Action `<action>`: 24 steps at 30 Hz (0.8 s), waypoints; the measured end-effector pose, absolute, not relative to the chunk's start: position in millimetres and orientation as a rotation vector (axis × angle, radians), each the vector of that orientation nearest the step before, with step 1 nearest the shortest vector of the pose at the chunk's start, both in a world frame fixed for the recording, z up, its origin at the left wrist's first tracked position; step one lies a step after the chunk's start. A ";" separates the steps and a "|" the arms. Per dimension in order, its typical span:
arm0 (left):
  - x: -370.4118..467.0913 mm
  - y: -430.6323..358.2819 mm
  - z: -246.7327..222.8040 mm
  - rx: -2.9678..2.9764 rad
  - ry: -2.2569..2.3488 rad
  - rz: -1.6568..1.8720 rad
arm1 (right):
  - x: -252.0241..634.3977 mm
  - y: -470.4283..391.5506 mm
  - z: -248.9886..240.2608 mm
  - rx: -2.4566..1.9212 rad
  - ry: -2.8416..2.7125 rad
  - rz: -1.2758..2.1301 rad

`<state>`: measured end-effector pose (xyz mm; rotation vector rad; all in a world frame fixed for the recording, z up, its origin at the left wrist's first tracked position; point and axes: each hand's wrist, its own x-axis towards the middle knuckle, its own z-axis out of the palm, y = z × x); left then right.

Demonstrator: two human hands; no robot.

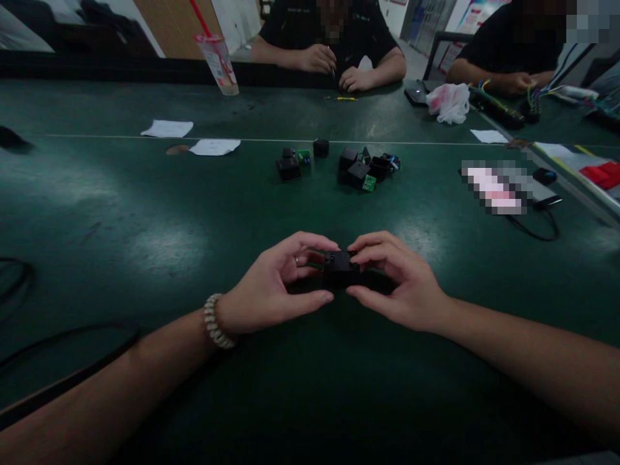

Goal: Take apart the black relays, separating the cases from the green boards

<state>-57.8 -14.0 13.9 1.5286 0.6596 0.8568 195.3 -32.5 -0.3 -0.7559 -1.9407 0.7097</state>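
A small black plastic box (340,263) is low over the green tabletop in front of me, between my two hands. From its left side, my left hand (278,281) curls around it, fingers along the far side and thumb along the near side. My right hand (402,278) grips the box from the right, with fingertips on its top right edge and the thumb near its front. Small details mark the top face, too dark to make out. I cannot tell whether its underside touches the table.
Beyond my hands lie several black box parts (358,173) with green circuit boards (369,183), and another black group (289,168) to their left. Papers (214,147), a drink cup (220,68) and a plastic bag (449,103) are farther off. Two people sit across the table. Cables lie at left.
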 end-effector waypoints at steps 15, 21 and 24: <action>-56.3 -14.2 13.7 1.537 0.753 0.884 | 192.8 -34.4 -11.0 -0.692 -1.790 0.958; -57.4 -13.6 11.8 1.570 0.727 0.904 | 193.5 -34.8 -9.7 -0.722 -1.806 0.949; -58.5 -13.3 12.6 1.575 0.710 0.898 | 194.0 -34.8 -10.0 -0.739 -1.820 0.937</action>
